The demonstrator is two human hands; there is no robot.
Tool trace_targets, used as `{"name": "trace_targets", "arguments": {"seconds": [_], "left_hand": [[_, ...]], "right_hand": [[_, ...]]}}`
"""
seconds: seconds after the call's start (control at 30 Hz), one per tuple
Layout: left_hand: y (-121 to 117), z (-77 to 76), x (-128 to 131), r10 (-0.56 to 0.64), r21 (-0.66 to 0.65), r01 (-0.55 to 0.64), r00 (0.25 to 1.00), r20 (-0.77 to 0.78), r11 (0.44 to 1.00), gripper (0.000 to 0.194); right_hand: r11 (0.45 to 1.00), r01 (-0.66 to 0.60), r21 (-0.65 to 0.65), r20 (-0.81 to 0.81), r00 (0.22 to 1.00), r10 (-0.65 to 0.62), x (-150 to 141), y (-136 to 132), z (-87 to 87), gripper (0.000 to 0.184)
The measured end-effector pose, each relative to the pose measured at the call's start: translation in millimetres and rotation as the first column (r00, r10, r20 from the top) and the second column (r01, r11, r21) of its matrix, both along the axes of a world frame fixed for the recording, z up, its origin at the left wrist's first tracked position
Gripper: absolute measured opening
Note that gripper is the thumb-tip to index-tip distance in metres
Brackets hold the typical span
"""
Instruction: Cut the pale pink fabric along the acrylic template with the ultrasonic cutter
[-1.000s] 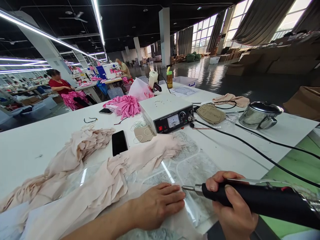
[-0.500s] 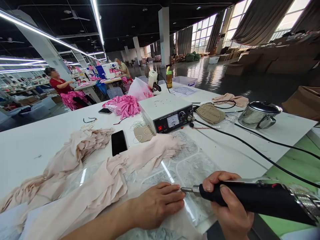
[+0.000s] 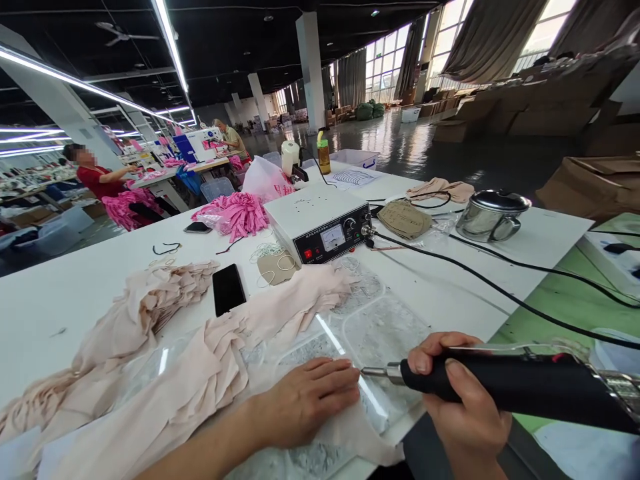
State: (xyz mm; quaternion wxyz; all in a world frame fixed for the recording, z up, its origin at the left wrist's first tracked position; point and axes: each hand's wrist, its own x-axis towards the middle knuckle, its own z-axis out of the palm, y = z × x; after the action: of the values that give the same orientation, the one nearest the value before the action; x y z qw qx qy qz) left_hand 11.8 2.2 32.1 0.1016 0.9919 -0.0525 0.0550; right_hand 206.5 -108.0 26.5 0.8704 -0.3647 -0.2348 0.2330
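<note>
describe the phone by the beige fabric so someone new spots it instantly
On the white table, find the white box with the meter. In front and to its left, a black phone lies flat between two heaps of beige fabric. Another dark slab lies farther back beside pink strips; this one looks larger.

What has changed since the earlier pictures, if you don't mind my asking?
The view has swung right. The person in red has extended an arm from the pink bundle toward the table beyond. The left hand still rests on the pale cloth; the right hand still grips the black tool.
</note>
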Motion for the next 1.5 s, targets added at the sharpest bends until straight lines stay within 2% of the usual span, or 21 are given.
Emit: {"name": "trace_targets", "arguments": {"seconds": [0.17,0.5,0.73,1.0,1.27,1.5], "left_hand": [[-0.4,2.8,-3.5,-0.007,0.002,0.007,0.999,0.048,1.000,0.044],[-11.3,1.0,-4.0,-0.006,0.019,0.005,0.999,0.052,1.000,0.034],[-12.4,-4.1,-8.2,0.003,0.030,-0.005,0.997,0.074,1.000,0.032],[-13.3,-2.6,-9.9,0.007,0.046,-0.011,0.997,0.075,0.999,0.029],[-13.5,-3.4,-8.8,-0.005,-0.025,0.008,0.994,0.110,1.000,0.030],[-15.0,-1.5,-9.0,0.050,-0.065,-0.043,0.992,0.118,0.997,0.033]], "right_hand": [[1.000,0.003,-0.010,-0.035,0.999,-0.003,1.0,-7.5,-1.0,0.010],[1.000,-0.029,-0.005,-0.044,0.999,0.029,-2.3,-13.5,-1.9,0.012],[1.000,-0.018,-0.022,-0.024,1.000,0.018,-5.7,-6.8,-2.5,0.013],[0.998,-0.045,-0.042,-0.030,0.999,0.044,-8.0,-6.7,-3.5,0.011],[0.996,-0.068,-0.050,-0.027,0.997,0.067,-6.1,-11.1,-4.2,0.010],[0.997,-0.071,-0.037,-0.027,0.997,0.070,-7.1,-9.4,-4.9,0.011]]}}
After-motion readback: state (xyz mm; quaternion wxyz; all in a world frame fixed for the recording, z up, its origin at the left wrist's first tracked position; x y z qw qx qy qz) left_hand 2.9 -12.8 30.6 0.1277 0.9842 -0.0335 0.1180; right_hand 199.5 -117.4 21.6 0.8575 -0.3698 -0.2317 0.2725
